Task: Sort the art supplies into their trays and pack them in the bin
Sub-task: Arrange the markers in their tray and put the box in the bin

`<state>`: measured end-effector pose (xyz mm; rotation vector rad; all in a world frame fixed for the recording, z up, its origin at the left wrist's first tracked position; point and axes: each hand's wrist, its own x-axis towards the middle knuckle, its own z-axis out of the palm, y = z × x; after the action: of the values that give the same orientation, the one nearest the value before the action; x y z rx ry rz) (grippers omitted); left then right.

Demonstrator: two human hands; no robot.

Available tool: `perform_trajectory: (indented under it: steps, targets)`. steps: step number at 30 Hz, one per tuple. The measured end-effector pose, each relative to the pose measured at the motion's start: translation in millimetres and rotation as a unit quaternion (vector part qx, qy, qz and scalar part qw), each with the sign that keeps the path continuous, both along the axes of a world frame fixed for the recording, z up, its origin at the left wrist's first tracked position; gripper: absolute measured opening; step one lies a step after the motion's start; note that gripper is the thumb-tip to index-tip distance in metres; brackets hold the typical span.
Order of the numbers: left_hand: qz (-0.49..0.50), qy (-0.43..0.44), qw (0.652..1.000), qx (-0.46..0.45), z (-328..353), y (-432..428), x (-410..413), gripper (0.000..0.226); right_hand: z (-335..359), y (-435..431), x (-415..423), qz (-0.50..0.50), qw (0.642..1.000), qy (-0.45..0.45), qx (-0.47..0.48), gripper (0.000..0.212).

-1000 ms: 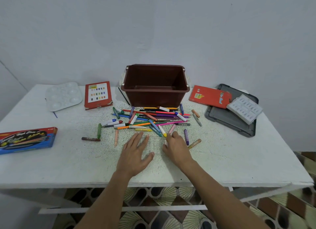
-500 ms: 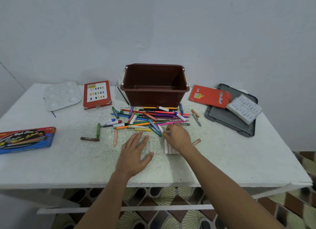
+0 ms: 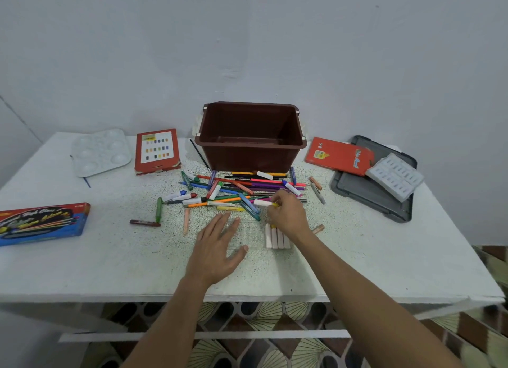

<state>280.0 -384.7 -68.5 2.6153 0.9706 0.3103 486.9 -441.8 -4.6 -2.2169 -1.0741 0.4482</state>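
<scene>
Your right hand (image 3: 287, 216) left clear tray (image 3: 254, 234), went 12 o'clock, now pinches yellow crayon (image 3: 263, 202) at pile edge. Left hand (image 3: 217, 246) stays flat, fingers spread, holding nothing. Sorting barely begun.

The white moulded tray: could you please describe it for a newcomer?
Right of the brown bin lies a grey lid. The white moulded tray rests on it, beside a red box: the only white, slotted piece there.
</scene>
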Motion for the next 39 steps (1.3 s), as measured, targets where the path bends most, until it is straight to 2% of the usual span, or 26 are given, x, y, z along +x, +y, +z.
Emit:
perform_trajectory:
  steps: [4,9,15,22,26,33,39]
  targets:
    - [0.002,0.001,1.0,0.001,0.5,-0.1,-0.4,0.079,6.8,-11.4,1.0,-0.023,0.981,0.171,0.089,0.02]
    - [0.002,-0.008,1.0,0.001,-0.3,-0.7,0.0,0.078,6.5,-23.0,1.1,0.002,0.977,0.178,0.118,0.021]
    - [0.006,-0.006,1.0,0.005,-1.6,-0.1,0.6,0.077,3.3,-31.0,3.2,0.104,0.992,0.075,0.015,0.029]
    - [0.005,-0.004,1.0,0.01,-4.0,0.7,0.3,0.075,7.7,-23.4,-10.0,0.155,0.987,-0.003,-0.044,0.014]
    - [0.003,0.001,1.0,0.007,-4.5,0.8,1.0,0.074,3.7,-23.7,-17.5,0.177,0.981,-0.062,-0.047,0.021]
    - [0.006,0.015,1.0,0.008,-3.5,0.8,0.0,0.076,-12.3,-27.9,-18.3,0.165,0.979,-0.107,-0.048,0.032]
    - [0.008,0.013,1.0,0.008,-3.8,1.0,1.1,0.077,-17.9,-29.2,-17.7,0.182,0.974,-0.132,-0.033,0.032]
